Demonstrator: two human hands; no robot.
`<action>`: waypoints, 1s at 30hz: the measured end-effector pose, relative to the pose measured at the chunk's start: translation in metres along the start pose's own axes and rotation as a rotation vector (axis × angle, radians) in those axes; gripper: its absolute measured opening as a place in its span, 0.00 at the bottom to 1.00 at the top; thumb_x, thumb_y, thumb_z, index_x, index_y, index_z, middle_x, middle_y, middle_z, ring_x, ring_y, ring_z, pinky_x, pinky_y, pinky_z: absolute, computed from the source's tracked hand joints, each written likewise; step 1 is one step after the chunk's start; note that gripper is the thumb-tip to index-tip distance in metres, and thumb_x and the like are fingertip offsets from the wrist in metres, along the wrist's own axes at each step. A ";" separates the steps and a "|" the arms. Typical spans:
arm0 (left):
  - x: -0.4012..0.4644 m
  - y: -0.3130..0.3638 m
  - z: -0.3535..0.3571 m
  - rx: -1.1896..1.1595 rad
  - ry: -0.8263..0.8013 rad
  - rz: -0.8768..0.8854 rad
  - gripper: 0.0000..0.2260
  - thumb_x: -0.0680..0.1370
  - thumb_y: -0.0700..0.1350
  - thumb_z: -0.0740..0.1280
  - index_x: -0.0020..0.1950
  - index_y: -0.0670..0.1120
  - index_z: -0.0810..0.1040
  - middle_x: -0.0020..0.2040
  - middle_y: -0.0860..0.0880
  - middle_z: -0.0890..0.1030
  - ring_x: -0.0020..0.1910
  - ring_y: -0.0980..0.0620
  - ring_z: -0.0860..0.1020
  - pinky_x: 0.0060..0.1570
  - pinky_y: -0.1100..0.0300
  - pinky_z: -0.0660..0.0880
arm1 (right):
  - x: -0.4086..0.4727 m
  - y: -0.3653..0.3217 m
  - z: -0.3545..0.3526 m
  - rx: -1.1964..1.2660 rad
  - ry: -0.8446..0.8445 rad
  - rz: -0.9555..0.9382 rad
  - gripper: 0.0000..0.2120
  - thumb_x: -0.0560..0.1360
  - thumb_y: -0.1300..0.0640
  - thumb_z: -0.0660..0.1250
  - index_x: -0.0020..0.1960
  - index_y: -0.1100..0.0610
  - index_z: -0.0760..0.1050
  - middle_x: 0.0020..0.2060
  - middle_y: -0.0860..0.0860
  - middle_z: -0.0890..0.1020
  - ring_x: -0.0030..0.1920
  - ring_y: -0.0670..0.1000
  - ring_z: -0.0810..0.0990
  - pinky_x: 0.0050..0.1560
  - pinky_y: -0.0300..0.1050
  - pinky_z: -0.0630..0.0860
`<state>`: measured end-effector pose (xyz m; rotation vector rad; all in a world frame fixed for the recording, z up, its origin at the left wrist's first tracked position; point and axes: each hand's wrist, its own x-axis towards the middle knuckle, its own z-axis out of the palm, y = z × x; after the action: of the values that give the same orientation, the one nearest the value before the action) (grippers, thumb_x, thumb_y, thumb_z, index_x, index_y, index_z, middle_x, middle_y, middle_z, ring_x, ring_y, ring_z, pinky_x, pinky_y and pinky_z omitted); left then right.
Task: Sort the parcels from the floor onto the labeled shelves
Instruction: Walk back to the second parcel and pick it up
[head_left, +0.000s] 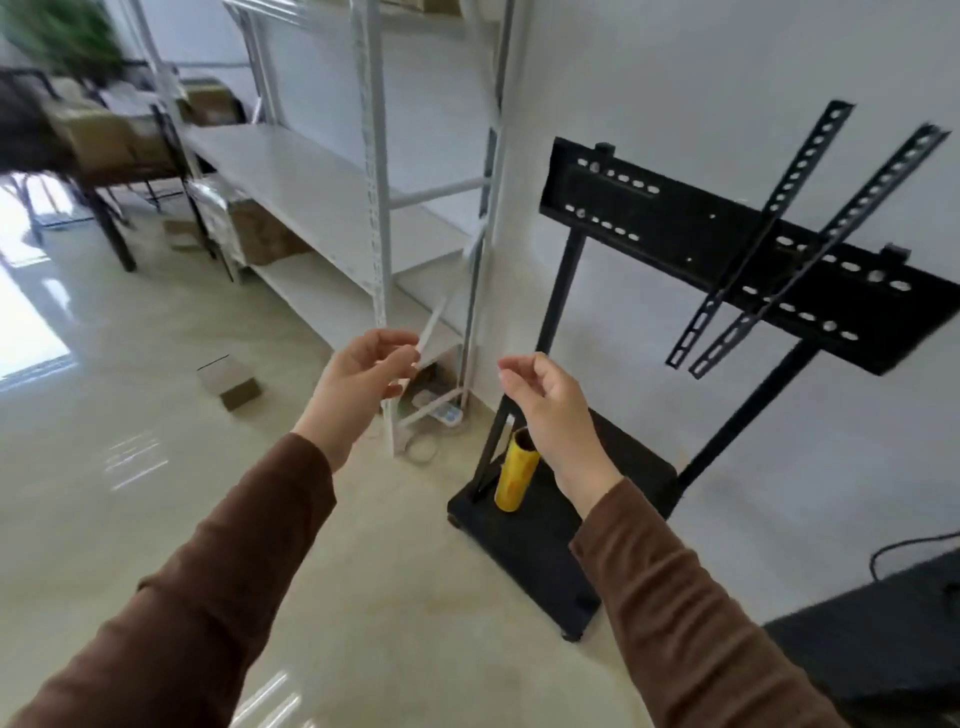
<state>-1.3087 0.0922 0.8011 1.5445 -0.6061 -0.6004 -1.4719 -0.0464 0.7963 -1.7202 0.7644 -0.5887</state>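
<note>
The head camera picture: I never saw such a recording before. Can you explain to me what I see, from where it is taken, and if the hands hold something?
There is no machine here. A person wears a wide-angle camera on the head, so this one picture looks forward and down over their own arms in brown sleeves. The left hand and the right hand are raised in front of the body with fingers loosely curled, and both are empty. On the glossy pale floor lies a small brown cardboard parcel, waiting to be sorted. Behind it stands the white metal shelf rack, with blurred brown boxes at its far end. On the right is a black metal TV stand; a yellow cardboard-core roll rests on its base.
</note>
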 end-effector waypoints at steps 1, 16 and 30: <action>0.009 -0.006 -0.025 0.006 0.035 -0.014 0.11 0.82 0.42 0.66 0.63 0.41 0.81 0.53 0.44 0.82 0.51 0.49 0.81 0.57 0.52 0.78 | 0.012 0.000 0.025 0.011 -0.016 -0.005 0.08 0.82 0.55 0.67 0.59 0.54 0.81 0.51 0.46 0.84 0.49 0.36 0.81 0.48 0.27 0.74; 0.141 -0.077 -0.259 -0.031 0.370 -0.148 0.07 0.83 0.42 0.65 0.59 0.45 0.81 0.51 0.46 0.82 0.50 0.50 0.80 0.55 0.52 0.75 | 0.210 -0.013 0.284 0.050 -0.226 0.004 0.09 0.80 0.54 0.72 0.42 0.54 0.76 0.36 0.46 0.77 0.40 0.46 0.75 0.47 0.40 0.74; 0.315 -0.095 -0.433 0.024 0.555 -0.201 0.06 0.82 0.45 0.67 0.48 0.46 0.82 0.51 0.48 0.85 0.50 0.50 0.82 0.55 0.52 0.77 | 0.425 -0.053 0.491 0.071 -0.473 0.021 0.18 0.82 0.49 0.67 0.49 0.65 0.78 0.39 0.52 0.77 0.42 0.49 0.74 0.47 0.43 0.74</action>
<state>-0.7796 0.1909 0.7244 1.7116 -0.0366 -0.2869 -0.8250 -0.0386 0.7187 -1.6926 0.4185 -0.1762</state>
